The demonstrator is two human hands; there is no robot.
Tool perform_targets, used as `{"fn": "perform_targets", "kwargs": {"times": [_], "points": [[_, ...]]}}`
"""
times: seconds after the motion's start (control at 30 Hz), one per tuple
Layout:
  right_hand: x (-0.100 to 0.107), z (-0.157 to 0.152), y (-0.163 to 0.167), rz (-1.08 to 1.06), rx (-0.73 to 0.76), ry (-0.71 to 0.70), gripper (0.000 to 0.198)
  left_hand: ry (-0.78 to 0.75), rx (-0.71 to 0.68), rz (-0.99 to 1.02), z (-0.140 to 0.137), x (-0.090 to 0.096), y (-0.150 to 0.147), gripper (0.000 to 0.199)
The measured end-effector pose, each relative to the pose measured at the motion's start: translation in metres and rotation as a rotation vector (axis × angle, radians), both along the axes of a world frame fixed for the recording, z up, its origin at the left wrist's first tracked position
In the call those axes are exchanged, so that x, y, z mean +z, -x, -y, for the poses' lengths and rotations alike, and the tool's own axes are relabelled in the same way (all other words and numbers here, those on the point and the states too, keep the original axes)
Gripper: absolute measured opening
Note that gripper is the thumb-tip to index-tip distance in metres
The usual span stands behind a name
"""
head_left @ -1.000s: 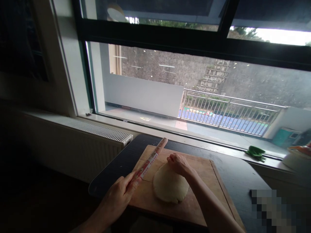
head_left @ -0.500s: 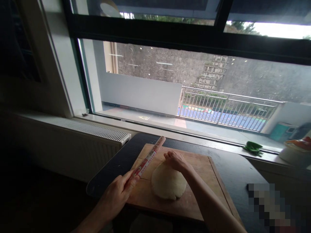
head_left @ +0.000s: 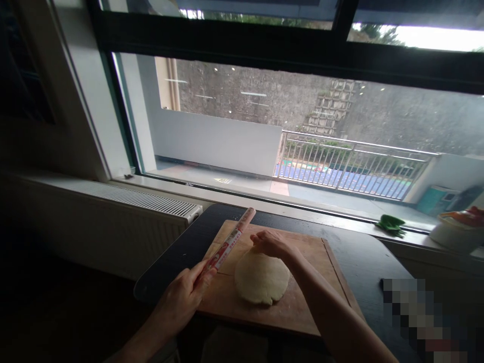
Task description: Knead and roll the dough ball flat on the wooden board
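Note:
My left hand (head_left: 189,287) is wrapped round the near end of a rolling pin (head_left: 230,247). The pin has a red and white printed wrapper and slants up and away over the board's left side. A round, flattened piece of pale dough (head_left: 260,280) lies on the wooden board (head_left: 310,302), with a small notch in its near edge. At the dough's far edge is my right hand (head_left: 270,243), its fingers curled down and closed on that edge. The fingertips are partly hidden by the hand itself.
The board rests on a dark table (head_left: 166,262) against the windowsill (head_left: 313,209). A white radiator (head_left: 124,227) stands to the left. On the sill at right are a green object (head_left: 391,225) and a pale pot (head_left: 454,234). Something blurred out lies at lower right.
The whole view has shifted slightly upward and left. Both hands keep their places, the left on the rolling pin and the right at the dough's far edge.

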State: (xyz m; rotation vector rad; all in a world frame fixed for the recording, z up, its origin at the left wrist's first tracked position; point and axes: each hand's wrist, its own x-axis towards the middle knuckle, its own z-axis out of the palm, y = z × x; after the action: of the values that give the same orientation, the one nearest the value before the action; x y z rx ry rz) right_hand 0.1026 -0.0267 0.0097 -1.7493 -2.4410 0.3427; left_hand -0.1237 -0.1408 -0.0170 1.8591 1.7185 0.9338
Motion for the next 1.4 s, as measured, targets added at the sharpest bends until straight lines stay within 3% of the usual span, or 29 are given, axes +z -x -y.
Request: {"fn": "perform_targets", "kwargs": {"times": [0.3, 0.47, 0.77, 0.87, 1.03, 1.23, 1.4], "points": [[-0.009, 0.001, -0.006, -0.195, 0.029, 0.052, 0.049, 0.019, 0.009, -0.029, 0.001, 0.001, -0.002, 0.052], [-0.01, 0.005, 0.003, -0.187, 0.062, 0.041, 0.043, 0.028, -0.007, -0.014, 0.001, 0.004, -0.002, 0.052], [-0.013, -0.005, 0.005, -0.205, -0.008, 0.151, 0.055, 0.02, 0.001, -0.007, 0.001, 0.002, -0.002, 0.052], [-0.011, 0.003, 0.011, -0.201, 0.058, 0.089, 0.052, 0.014, 0.0, -0.012, 0.0, 0.001, -0.002, 0.052], [-0.007, 0.02, 0.032, -0.02, 0.134, -0.087, 0.051, 0.009, -0.017, -0.061, -0.004, -0.002, -0.002, 0.052], [-0.005, 0.018, 0.033, -0.074, 0.094, 0.029, 0.059, -0.001, -0.008, -0.023, -0.005, 0.0, -0.002, 0.052], [-0.004, 0.026, 0.029, -0.033, 0.233, -0.116, 0.052, -0.004, 0.009, -0.025, -0.005, 0.001, -0.003, 0.052]]}}
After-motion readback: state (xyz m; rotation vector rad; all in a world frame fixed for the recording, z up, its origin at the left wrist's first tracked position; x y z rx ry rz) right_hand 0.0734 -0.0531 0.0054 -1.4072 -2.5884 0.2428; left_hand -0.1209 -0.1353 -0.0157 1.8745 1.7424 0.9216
